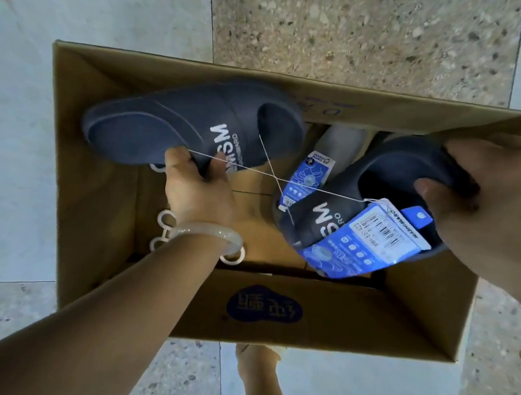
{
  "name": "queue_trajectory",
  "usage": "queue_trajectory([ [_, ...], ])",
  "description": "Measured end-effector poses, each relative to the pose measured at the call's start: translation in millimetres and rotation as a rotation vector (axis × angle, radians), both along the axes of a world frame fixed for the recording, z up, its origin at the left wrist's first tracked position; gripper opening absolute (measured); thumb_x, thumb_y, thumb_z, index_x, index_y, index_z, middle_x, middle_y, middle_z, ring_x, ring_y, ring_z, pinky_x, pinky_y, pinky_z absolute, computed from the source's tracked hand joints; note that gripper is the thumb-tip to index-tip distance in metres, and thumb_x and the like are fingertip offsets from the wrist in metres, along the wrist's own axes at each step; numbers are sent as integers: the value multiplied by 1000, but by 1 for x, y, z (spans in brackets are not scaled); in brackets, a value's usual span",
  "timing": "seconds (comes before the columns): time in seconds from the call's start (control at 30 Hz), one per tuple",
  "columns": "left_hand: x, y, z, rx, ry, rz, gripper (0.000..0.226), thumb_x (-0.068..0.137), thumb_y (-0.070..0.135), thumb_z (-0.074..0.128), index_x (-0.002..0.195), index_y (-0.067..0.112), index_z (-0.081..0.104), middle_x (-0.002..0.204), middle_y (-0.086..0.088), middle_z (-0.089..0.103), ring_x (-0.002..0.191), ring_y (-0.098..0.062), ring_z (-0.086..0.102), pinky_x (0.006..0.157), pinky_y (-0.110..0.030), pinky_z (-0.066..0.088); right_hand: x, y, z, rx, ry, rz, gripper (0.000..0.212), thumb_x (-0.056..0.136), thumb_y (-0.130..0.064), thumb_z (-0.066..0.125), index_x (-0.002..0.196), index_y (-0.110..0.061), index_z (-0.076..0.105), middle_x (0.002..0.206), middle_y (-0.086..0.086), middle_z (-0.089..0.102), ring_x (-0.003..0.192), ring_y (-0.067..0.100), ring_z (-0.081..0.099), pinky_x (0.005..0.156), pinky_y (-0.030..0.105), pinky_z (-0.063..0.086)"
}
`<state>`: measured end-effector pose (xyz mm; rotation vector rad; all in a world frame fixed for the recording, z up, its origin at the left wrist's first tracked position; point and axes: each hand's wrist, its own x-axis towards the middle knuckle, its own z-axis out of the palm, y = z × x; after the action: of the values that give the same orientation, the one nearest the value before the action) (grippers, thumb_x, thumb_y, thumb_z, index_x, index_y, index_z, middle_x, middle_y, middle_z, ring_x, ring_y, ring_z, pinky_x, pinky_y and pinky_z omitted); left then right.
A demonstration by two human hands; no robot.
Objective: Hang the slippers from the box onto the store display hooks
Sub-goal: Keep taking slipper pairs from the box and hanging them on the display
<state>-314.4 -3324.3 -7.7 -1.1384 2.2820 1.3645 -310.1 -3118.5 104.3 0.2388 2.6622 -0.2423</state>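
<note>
Two dark navy slippers with white lettering hang over an open cardboard box (103, 190) on the floor. My left hand (198, 186) grips the side edge of the left slipper (174, 123). My right hand (494, 204) grips the heel end of the right slipper (348, 206), thumb inside it. A thin white string (266, 177) joins the two slippers and is stretched between them. A blue and white barcode tag (369, 241) lies on the right slipper. No display hooks are in view.
Inside the box lie a pale grey slipper (345, 142) with a blue tag (307, 178) and white plastic hanger rings (166, 219). The box stands on a speckled stone and pale tile floor (367, 35). A foot (254, 360) shows below the box.
</note>
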Motion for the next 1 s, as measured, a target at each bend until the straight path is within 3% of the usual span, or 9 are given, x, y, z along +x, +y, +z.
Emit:
queue_trajectory([
  [0.17,-3,7,-3,474,-232,264,19,93,11,50,109,3,54,107,-11,59,99,-23,58,82,-18,48,0,4,-18,-247,-208,-66,11,84,-27,56,86,-17,54,75,-1,51,78,24,49,68,32,36],
  [0.23,4,7,-2,727,-344,278,20,92,3,41,86,6,60,93,-11,64,84,-23,62,81,-30,51,3,8,-44,-381,-315,-200,17,88,-24,57,95,-9,63,85,11,65,83,31,60,76,40,47],
  [0.33,12,3,3,907,-424,239,28,78,4,43,58,13,60,61,-1,57,57,-16,58,69,-25,47,9,12,-74,-497,-375,-339,15,89,-18,59,96,-7,66,90,19,69,86,34,64,81,42,50],
  [0.4,12,0,3,895,-482,221,8,79,15,56,82,13,63,77,-3,63,74,-20,62,84,-33,45,13,13,-87,-552,-421,-376,11,89,-17,60,97,-13,66,88,13,69,79,24,63,81,37,49],
  [0.47,14,-3,-5,817,-595,212,15,87,27,60,95,15,63,89,-4,68,86,-21,62,89,-36,46,15,11,-99,-568,-446,-386,17,89,-18,60,103,-11,66,86,8,67,78,18,61,82,35,47],
  [0.6,20,-7,-14,743,-767,289,22,89,37,57,81,17,58,79,0,60,77,-17,55,77,-32,44,11,-3,-121,-535,-324,-468,21,91,-25,56,99,-8,65,99,16,69,95,28,64,92,42,50],
  [0.73,26,-24,-21,696,-912,405,52,79,43,66,118,12,48,103,-9,52,111,-30,47,100,-56,31,1,-16,-134,-485,-236,-345,22,94,-26,51,99,-9,64,91,10,65,89,23,61,79,30,45],
  [0.87,35,-36,-24,877,-929,571,69,81,41,64,135,7,35,140,-20,39,131,-45,33,107,-64,19,-9,-27,-146,-408,-210,-154,30,93,-30,53,118,-16,61,107,3,63,101,19,58,75,17,31],
  [1.0,44,-27,-31,1090,-789,610,76,85,52,53,140,6,28,145,-28,34,130,-50,34,107,-64,16,-14,-37,-148,-418,-275,-107,37,92,-29,54,127,-18,56,126,6,60,114,19,54,84,16,33],
])
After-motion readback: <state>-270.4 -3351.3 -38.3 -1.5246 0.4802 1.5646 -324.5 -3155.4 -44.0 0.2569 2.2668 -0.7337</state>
